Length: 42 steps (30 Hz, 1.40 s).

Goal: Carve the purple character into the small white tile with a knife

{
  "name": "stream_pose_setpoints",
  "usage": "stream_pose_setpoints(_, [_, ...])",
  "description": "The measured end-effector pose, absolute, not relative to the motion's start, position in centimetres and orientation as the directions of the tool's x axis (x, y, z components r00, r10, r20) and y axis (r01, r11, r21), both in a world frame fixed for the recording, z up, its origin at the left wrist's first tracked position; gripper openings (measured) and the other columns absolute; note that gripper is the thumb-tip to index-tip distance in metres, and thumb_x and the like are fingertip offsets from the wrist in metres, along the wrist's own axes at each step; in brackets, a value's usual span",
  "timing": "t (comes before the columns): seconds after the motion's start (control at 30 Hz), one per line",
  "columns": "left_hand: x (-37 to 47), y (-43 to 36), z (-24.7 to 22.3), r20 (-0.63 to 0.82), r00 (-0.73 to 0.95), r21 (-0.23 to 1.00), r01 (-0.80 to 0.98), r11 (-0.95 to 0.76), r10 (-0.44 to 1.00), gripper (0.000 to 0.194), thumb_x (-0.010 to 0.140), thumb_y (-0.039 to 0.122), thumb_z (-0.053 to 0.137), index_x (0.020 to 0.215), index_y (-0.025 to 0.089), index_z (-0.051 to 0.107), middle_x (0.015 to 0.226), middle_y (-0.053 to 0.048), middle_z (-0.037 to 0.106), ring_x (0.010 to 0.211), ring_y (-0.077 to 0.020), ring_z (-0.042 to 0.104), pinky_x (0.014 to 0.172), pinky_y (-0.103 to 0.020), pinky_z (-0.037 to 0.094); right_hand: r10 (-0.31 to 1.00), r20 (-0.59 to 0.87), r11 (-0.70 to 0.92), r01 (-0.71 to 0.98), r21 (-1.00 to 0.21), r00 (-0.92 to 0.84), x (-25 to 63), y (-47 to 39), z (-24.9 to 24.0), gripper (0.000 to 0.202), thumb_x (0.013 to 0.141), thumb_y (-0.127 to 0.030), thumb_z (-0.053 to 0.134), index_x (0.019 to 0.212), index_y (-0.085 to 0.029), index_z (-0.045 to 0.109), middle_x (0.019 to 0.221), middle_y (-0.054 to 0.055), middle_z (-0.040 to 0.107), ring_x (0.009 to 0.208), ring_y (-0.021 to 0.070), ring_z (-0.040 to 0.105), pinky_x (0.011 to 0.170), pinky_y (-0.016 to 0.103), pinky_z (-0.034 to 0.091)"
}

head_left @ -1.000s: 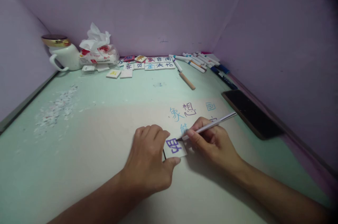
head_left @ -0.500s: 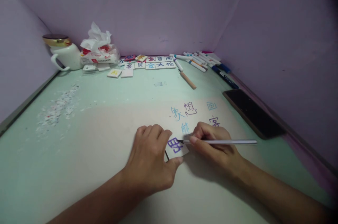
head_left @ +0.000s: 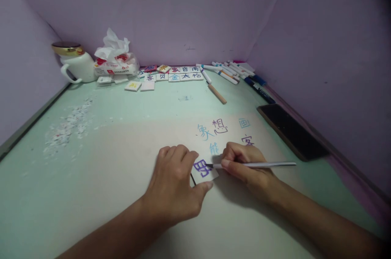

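Note:
My left hand [head_left: 174,181] grips a small white square block [head_left: 210,176] at its edges, thumb at the near corner and fingers along the far left side. A purple character is drawn on the block's top face. Between the fingertips of my right hand [head_left: 250,165] is a slim silver craft knife [head_left: 269,165], held like a pen. Its dark pointed tip touches the purple strokes. Part of the block is hidden under my left fingers.
Characters in blue and purple [head_left: 220,126] are written on the tabletop. A phone [head_left: 291,130] lies right. Behind are a wooden-handled tool [head_left: 216,93], several markers [head_left: 227,75], lettered blocks [head_left: 185,76], a tissue pack [head_left: 116,65] and a lidded mug [head_left: 77,67]. Shavings [head_left: 70,124] are piled left.
The knife and my right hand have shifted very slightly over the character. My left hand keeps the block in place.

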<state>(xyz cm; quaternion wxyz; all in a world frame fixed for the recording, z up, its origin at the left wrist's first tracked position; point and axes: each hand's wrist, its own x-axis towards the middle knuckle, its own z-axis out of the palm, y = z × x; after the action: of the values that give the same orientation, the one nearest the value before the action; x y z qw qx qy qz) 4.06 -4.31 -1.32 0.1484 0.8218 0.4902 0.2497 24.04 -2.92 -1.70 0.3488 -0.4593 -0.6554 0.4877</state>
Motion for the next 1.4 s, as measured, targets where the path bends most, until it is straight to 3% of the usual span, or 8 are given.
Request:
stream_pose_setpoints(0.17, [4.1,-4.2,-1.3,0.242,0.403,0.486,0.737,-0.469,0.883,0.032,0.069,0.032,0.066,0.095,0.014,0.06,0.085,-0.008,0.054,0.081,-0.0244,0.051,0.079,-0.045,0.038,0.973,-0.016,0.006,0.093,-0.996,-0.228,23.4,-2.6,-1.4,0.022,0.08,-0.03,0.061,0.064,-0.019,0.051,0.053,-0.004,0.052,0.048,0.0093,0.043,0.044,0.022,0.031])
stream_pose_setpoints(0.3, [4.1,-4.3,-1.2,0.201,0.399,0.471,0.762,-0.445,0.895,0.037,0.068,0.035,0.068,0.099,0.016,0.059,0.086,-0.007,0.055,0.083,-0.0249,0.051,0.081,-0.045,0.037,0.988,-0.007,0.014,0.133,-0.991,-0.153,23.1,-2.3,-0.8,0.017,0.073,-0.031,0.069,0.069,-0.018,0.058,0.054,-0.002,0.057,0.045,0.0097,0.048,0.043,0.021,0.034])
stream_pose_setpoints(0.4, [4.2,-4.3,-1.2,0.191,0.393,0.457,0.775,-0.436,0.899,0.04,0.068,0.037,0.069,0.1,0.016,0.058,0.086,-0.007,0.056,0.084,-0.0252,0.051,0.081,-0.045,0.037,0.992,0.033,0.051,0.154,-0.987,-0.119,23.2,-2.4,-0.9,0.019,0.078,-0.034,0.065,0.069,-0.019,0.057,0.053,-0.002,0.056,0.047,0.0101,0.049,0.045,0.021,0.037])
stream_pose_setpoints(0.63, [4.3,-4.3,-1.2,0.203,0.402,0.445,0.774,-0.45,0.893,0.037,0.071,0.036,0.065,0.099,0.013,0.059,0.086,-0.008,0.056,0.084,-0.0259,0.051,0.081,-0.045,0.036,0.949,0.163,0.212,0.166,-0.963,-0.27,23.4,-2.9,-2.0,0.023,0.093,-0.036,0.046,0.079,-0.02,0.055,0.063,-0.002,0.055,0.057,0.0109,0.05,0.052,0.022,0.038])
stream_pose_setpoints(1.4, [4.5,-4.3,-0.9,0.183,0.409,0.42,0.79,-0.447,0.894,0.032,0.072,0.038,0.061,0.094,0.015,0.057,0.083,-0.008,0.056,0.081,-0.0263,0.051,0.076,-0.044,0.037,0.922,0.2,0.323,0.371,-0.871,-0.332,22.9,-3.0,-1.5,0.019,0.093,-0.029,0.045,0.078,-0.02,0.053,0.065,0.0,0.053,0.059,0.0137,0.05,0.054,0.026,0.039])
